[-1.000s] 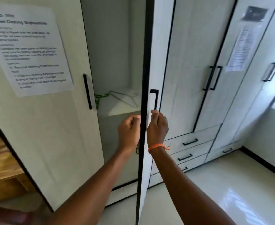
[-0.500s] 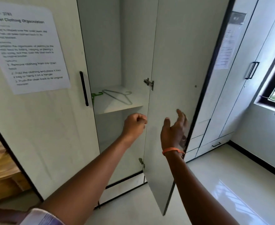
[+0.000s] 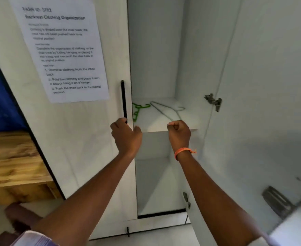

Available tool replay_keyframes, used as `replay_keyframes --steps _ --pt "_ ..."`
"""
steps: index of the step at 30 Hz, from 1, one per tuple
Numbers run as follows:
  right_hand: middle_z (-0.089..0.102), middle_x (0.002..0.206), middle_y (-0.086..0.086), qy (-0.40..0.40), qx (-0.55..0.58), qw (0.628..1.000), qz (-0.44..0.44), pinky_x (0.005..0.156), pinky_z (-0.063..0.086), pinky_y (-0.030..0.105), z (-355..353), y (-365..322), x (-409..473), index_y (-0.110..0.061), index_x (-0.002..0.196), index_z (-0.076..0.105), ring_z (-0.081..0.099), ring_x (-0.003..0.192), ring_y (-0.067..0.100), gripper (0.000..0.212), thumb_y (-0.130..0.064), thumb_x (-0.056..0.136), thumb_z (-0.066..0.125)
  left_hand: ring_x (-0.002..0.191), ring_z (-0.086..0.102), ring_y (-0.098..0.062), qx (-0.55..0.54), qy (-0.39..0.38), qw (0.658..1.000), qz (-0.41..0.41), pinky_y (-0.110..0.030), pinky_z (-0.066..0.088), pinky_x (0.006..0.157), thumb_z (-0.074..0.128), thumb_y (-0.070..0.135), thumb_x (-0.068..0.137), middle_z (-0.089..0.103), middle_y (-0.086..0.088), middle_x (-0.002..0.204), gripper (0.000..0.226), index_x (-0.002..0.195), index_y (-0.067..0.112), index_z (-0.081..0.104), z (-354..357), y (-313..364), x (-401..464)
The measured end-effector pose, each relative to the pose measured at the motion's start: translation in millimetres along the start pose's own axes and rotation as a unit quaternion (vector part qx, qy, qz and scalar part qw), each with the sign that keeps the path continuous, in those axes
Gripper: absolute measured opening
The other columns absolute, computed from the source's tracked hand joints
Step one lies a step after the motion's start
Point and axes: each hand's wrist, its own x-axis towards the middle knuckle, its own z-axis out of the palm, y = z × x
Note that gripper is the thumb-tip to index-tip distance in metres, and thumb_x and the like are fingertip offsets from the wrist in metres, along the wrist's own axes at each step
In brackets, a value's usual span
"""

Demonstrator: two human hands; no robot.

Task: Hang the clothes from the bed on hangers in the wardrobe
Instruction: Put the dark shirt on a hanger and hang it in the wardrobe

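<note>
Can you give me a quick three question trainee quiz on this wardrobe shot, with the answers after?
1. True or false: the right-hand wardrobe door stands open.
2. Which hangers lie on the shelf? A) one green and one pale wire hanger B) two red ones C) none
3. Fill in: the left hand is at the lower end of the closed door's black ____.

Key: 1 true. 2 A. 3 handle. The right hand, in a fist with an orange wristband, is in front of the shelf edge and holds nothing that can be seen.
</note>
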Motion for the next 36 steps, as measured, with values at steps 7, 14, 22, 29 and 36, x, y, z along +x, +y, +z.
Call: replay_keyframes --steps 7,14,22,29,36 --pt "0.066 0.095 -0.005 -0.269 0.074 0.96 -0.012 0.078 0.043 0.019 117 -2 50 -0.013 0.115 0.062 0.059 0.084 0.004 0.026 -0.031 0.097 0.06 0.108 0.058 -0.02 -0.048 0.071 0.996 0.021 -0.029 0.043 0.093 0.052 0.024 0.099 0.063 -0.008 0.117 0.03 0.124 0.009 0.058 11 -5 68" --pt "0.068 0.106 -0.009 -0.261 0.165 0.951 -0.034 0.081 0.048 0.012 148 5 39 -0.023 0.12 0.06 0.063 0.096 0.0 0.024 -0.035 0.099 0.057 0.085 0.069 -0.02 -0.157 -0.028 0.986 -0.056 -0.039 0.057 0.081 0.039 0.036 0.105 0.072 -0.006 0.091 0.036 0.1 0.015 0.068 -1 -2 81" --pt "0.06 0.079 -0.012 -0.192 0.198 0.956 -0.097 0.063 0.041 0.01 119 -5 -26 -0.013 0.097 0.06 0.056 0.069 -0.003 0.013 -0.026 0.098 0.061 0.079 0.065 -0.02 -0.09 -0.023 0.996 -0.017 -0.038 0.056 0.076 0.043 0.039 0.104 0.065 -0.004 0.084 0.031 0.097 0.015 0.062 -42 1 24" --pt "0.058 0.074 -0.01 -0.182 0.21 0.947 -0.16 0.059 0.043 0.019 103 -30 -131 -0.011 0.088 0.055 0.055 0.066 0.004 0.028 -0.037 0.094 0.063 0.075 0.063 -0.011 -0.05 -0.006 0.999 0.018 -0.025 0.048 0.068 0.051 0.039 0.1 0.068 0.005 0.083 0.019 0.093 0.022 0.058 -128 -18 -45" --pt "0.056 0.073 -0.004 -0.222 0.187 0.929 -0.229 0.056 0.046 0.031 110 -60 -213 -0.017 0.084 0.05 0.054 0.065 0.012 0.03 -0.04 0.088 0.069 0.073 0.066 -0.021 -0.005 0.096 0.993 0.071 -0.049 0.055 0.069 0.059 0.03 0.096 0.068 0.0 0.077 0.015 0.086 0.02 0.063 -216 -47 -87"
